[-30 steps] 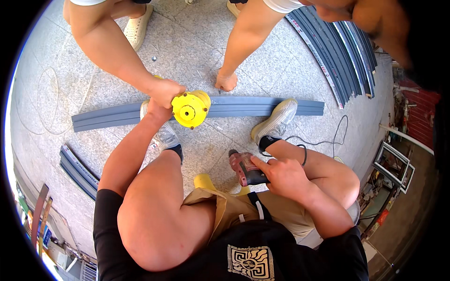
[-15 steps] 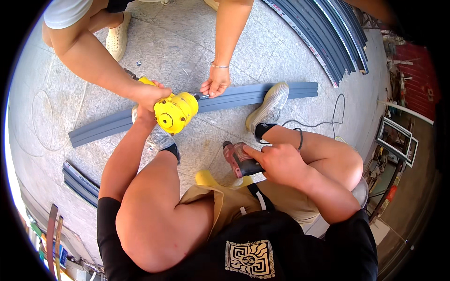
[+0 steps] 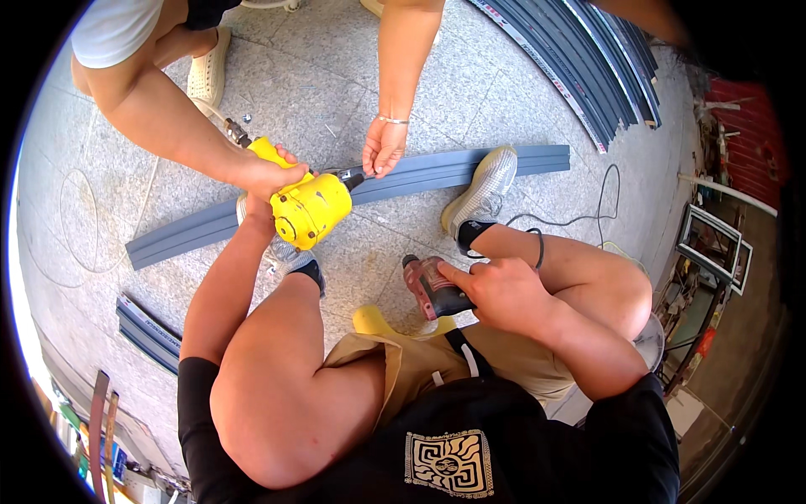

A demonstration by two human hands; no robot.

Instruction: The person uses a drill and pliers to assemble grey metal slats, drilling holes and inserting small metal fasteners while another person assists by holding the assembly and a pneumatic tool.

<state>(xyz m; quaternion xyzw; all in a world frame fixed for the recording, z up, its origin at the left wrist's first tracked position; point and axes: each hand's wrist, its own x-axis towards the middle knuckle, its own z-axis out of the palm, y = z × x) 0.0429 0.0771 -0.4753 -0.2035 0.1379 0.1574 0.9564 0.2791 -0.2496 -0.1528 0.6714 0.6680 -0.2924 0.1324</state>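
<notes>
My right hand (image 3: pixel 510 290) is closed around a red and black power drill (image 3: pixel 432 287), its nose pointing away to the upper left. My left hand (image 3: pixel 259 212) is by my left shoe at the grey profile strip (image 3: pixel 437 174); its fingers are hidden behind a yellow air tool (image 3: pixel 312 208). A co-worker's hand (image 3: pixel 270 175) grips that tool over the strip. The co-worker's other hand (image 3: pixel 386 149) has its fingertips close to the tool's dark nose. My right shoe (image 3: pixel 485 189) rests on the strip.
A stack of long grey profiles (image 3: pixel 579 71) lies at the far right, and shorter ones (image 3: pixel 147 332) at the left. A dark cord (image 3: pixel 579 220) runs on the floor beside my right leg. Window frames (image 3: pixel 714 244) stand at the right.
The yellow tool has turned and shifted slightly down and left, so its nose and hose fitting show more. The co-worker's other hand has moved slightly left. My right hand and drill barely moved.
</notes>
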